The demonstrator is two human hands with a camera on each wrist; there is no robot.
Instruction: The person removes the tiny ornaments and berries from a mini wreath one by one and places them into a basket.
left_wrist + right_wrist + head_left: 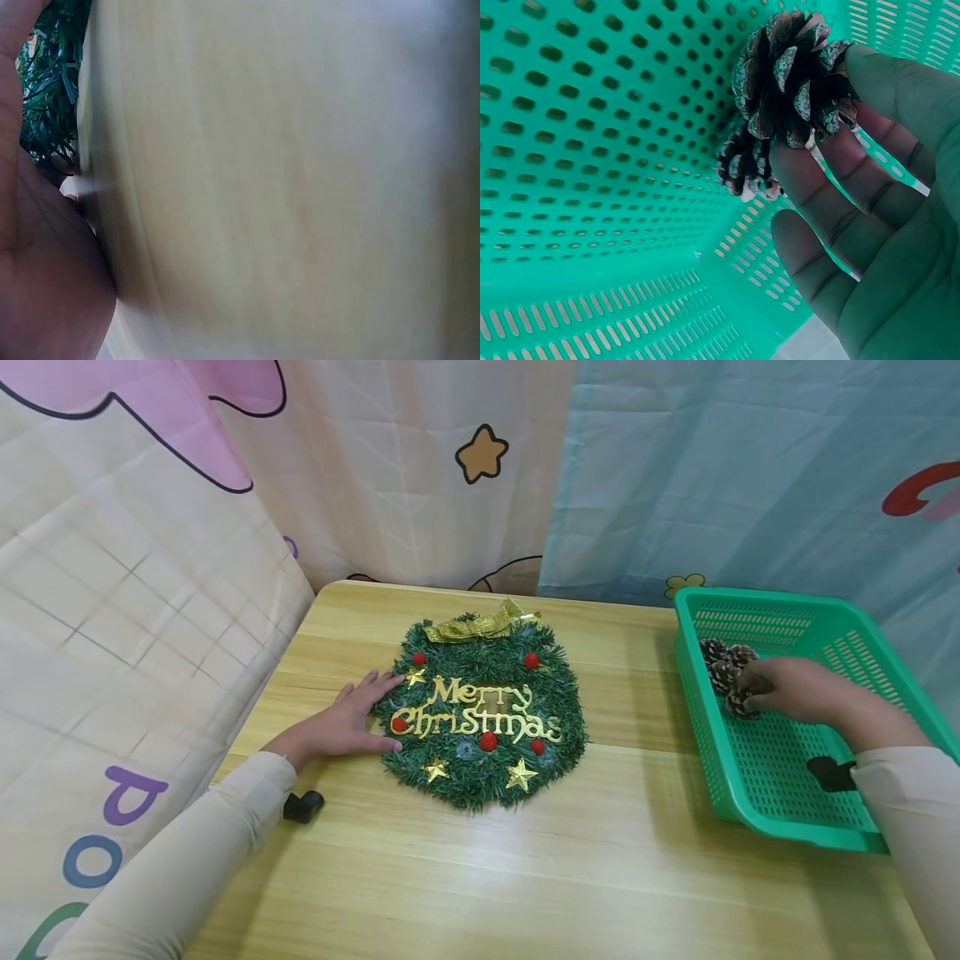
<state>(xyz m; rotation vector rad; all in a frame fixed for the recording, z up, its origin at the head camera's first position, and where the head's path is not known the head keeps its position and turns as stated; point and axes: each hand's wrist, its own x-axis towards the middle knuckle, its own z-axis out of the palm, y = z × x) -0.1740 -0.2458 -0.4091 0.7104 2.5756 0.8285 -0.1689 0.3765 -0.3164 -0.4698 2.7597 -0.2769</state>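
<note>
- Picking a cone (pixel 791 82) appears to be your step in hand.
- Your right hand (pixel 795 689) pinches it, fingers partly curled, inside the basket (pixel 817 835) near its left edge.
- Your left hand (pixel 348 718), fingers spread, touches the wreath (pixel 453 706) near the tabletop's (pixel 465 877) far edge.
- Next move likely calls for lifting the cone over the rim.

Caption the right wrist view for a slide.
Right hand gripping a pinecone inside a green basket, a second pinecone behind it.

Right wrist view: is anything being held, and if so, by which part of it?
A pine cone: the right hand pinches it by its outer scales, between thumb and fingers.
</note>
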